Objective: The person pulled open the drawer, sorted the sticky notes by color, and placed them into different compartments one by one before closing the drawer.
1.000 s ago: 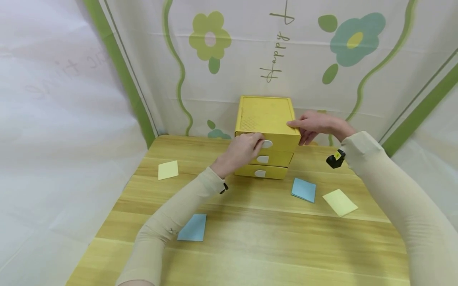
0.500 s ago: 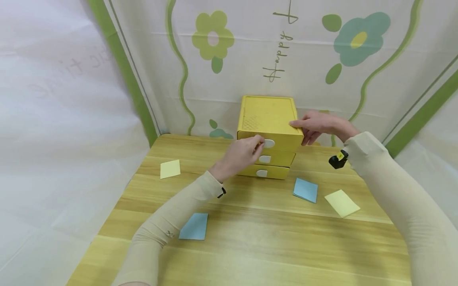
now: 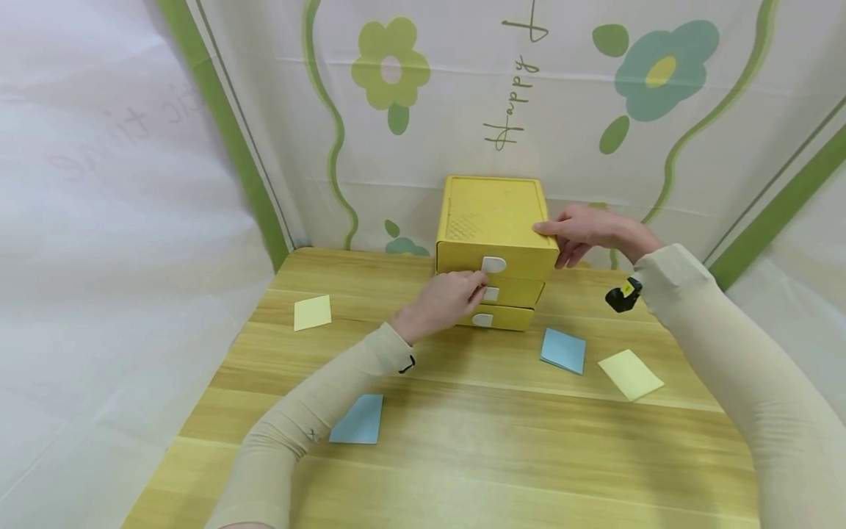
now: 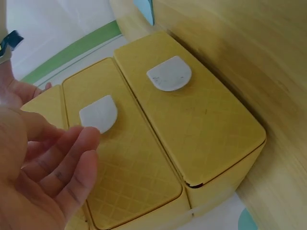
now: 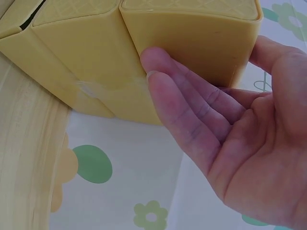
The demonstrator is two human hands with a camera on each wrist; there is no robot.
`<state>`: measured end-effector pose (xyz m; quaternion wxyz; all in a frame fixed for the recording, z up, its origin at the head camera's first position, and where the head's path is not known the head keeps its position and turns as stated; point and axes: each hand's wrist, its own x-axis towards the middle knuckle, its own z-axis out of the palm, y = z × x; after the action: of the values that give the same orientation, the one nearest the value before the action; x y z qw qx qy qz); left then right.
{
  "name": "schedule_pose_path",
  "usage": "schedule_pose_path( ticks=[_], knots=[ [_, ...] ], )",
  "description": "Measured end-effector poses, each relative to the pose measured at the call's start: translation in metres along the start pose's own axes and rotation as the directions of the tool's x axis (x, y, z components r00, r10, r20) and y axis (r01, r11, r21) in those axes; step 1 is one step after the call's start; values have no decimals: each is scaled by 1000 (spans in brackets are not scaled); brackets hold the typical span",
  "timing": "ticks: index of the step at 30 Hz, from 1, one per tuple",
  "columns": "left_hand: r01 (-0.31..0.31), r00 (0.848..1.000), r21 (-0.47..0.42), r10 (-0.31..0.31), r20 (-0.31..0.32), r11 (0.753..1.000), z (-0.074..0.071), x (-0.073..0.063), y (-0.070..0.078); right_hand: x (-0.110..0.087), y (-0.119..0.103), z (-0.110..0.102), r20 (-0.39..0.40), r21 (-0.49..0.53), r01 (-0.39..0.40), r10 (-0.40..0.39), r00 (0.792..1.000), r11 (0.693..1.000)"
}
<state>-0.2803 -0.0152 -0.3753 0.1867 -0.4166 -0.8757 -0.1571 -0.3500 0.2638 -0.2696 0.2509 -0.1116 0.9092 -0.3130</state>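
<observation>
A small yellow drawer cabinet [image 3: 496, 209] with three stacked drawers stands against the back curtain, its drawers pushed in. White tabs mark the fronts: the top tab [image 3: 493, 264], the middle tab [image 4: 100, 115] and the bottom tab [image 4: 170, 75]. My left hand [image 3: 441, 305] is in front of the cabinet, fingers loosely bent, fingertips right at the lower edge of the middle tab in the left wrist view. At the cabinet's right side, my right hand [image 3: 590, 226] rests its thumb on the top edge, while its fairly straight fingers [image 5: 172, 103] lie against the side wall.
On the wooden table [image 3: 502, 455] lie a yellow paper square [image 3: 312, 313] at left, a blue one [image 3: 362, 420] partly behind the left sleeve, and blue [image 3: 563, 351] and yellow paper squares [image 3: 631, 375] at right. A flower-printed curtain [image 3: 456, 88] stands behind.
My left hand has left the top drawer's tab and moved down to the middle tab. My right hand stays at the cabinet's right edge. The drawers look the same.
</observation>
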Motion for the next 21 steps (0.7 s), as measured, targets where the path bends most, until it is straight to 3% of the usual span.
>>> schedule_pose_path(
  ticks=[9, 21],
  knots=[
    [36, 999, 72, -36, -3, 997, 7, 1, -2, 0, 0, 0, 6, 16, -4, 4, 1000, 1000],
    [85, 994, 119, -93, 62, 989, 8, 2, 2, 1, 2, 0, -19, 1, -9, 9, 1000, 1000]
  ],
)
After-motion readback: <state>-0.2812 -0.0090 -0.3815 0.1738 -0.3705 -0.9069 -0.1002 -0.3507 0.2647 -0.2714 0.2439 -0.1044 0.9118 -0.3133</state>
